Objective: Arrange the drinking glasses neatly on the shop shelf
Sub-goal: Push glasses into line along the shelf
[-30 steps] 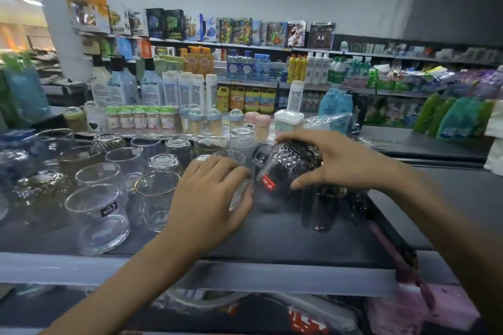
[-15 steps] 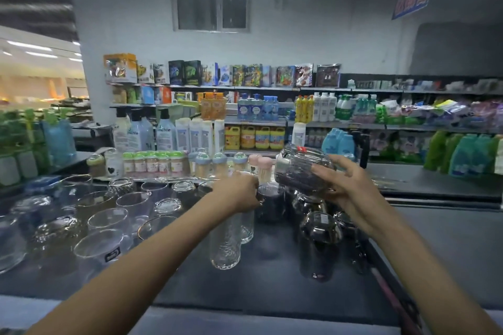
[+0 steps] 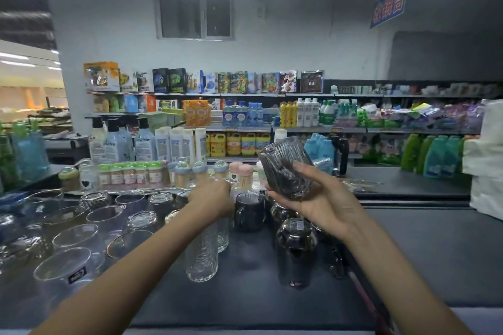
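Fingers [image 3: 304, 169] of the right hand [image 3: 324, 205] curl round a dark ribbed glass [image 3: 281, 168], its long axis leaning up and left, above the dark glasses [image 3: 295, 249] standing on the shelf [image 3: 245, 296]. The left hand [image 3: 212, 197] is at the tall clear glasses [image 3: 202, 255]; its fingers are hidden.

A smoky ribbed glass [image 3: 285, 168] lies tilted in the right grip [image 3: 324, 207], raised above the dark shelf [image 3: 245, 299]. Mid-shelf a tall textured glass [image 3: 202, 253] stands upright, with a farther tall glass [image 3: 223, 228] just behind it, its top under the left grip [image 3: 215, 196]. Clear tumblers [image 3: 65, 272] crowd the left side, and dark stacked glasses [image 3: 296, 250] stand at right.
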A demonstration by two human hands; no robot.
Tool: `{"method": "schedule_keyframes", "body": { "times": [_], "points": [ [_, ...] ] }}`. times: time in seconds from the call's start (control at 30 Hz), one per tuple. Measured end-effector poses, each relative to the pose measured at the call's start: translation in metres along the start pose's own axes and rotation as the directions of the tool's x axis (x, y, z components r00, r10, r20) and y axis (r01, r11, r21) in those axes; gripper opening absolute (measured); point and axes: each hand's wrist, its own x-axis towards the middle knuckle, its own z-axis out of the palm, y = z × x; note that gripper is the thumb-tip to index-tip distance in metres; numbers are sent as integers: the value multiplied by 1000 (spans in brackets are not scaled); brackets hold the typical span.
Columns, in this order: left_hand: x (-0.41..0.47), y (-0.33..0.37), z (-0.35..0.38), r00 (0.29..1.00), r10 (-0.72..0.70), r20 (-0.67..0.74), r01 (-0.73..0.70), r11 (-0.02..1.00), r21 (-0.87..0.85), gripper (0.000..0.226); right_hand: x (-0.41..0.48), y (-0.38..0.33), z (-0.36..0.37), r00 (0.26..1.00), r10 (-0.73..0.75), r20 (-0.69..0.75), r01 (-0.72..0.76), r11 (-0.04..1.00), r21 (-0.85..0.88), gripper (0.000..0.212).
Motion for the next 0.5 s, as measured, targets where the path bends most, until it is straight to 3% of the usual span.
{"method": "schedule_keyframes", "body": {
  "times": [0.1, 0.17, 0.2, 0.27, 0.3, 0.33, 0.37, 0.43, 0.5],
  "points": [
    [-14, 5, -9, 973, -2, -233, 19, 997, 72, 58, -2, -1, -2, 1000, -3, 4, 4, 998, -60, 54],
    [-30, 10, -19, 877, 109, -468, -167, 982, -84, 46, -2, -1, -4, 1000, 18, 21, -16, 995, -100, 66],
    [-41, 14, -27, 830, 147, -538, -328, 908, -259, 38, -2, -2, -5, 999, 25, 23, -22, 993, -119, 69],
    [-57, 21, -43, 852, 171, -495, -495, 572, -655, 32, -3, -3, -4, 999, 31, 19, -28, 989, -147, 71],
    [-64, 25, -50, 886, 221, -408, -463, 380, -800, 34, -4, -3, -2, 999, 34, 16, -31, 989, -148, 72],
    [-70, 28, -55, 902, 268, -338, -405, 258, -877, 38, -5, -3, 0, 999, 33, 9, -31, 989, -143, 71],
    [-73, 31, -57, 906, 299, -299, -367, 207, -907, 46, -5, -3, 2, 1000, 28, -6, -29, 990, -141, 70],
    [-78, 39, -62, 913, 301, -276, -354, 247, -902, 68, -3, -5, 6, 998, -9, -60, -1, 985, -171, 67],
    [-78, 45, -66, 923, 250, -293, -369, 359, -857, 79, 2, -9, 8, 993, -74, -90, 42, 948, -316, 63]
  ]
}}
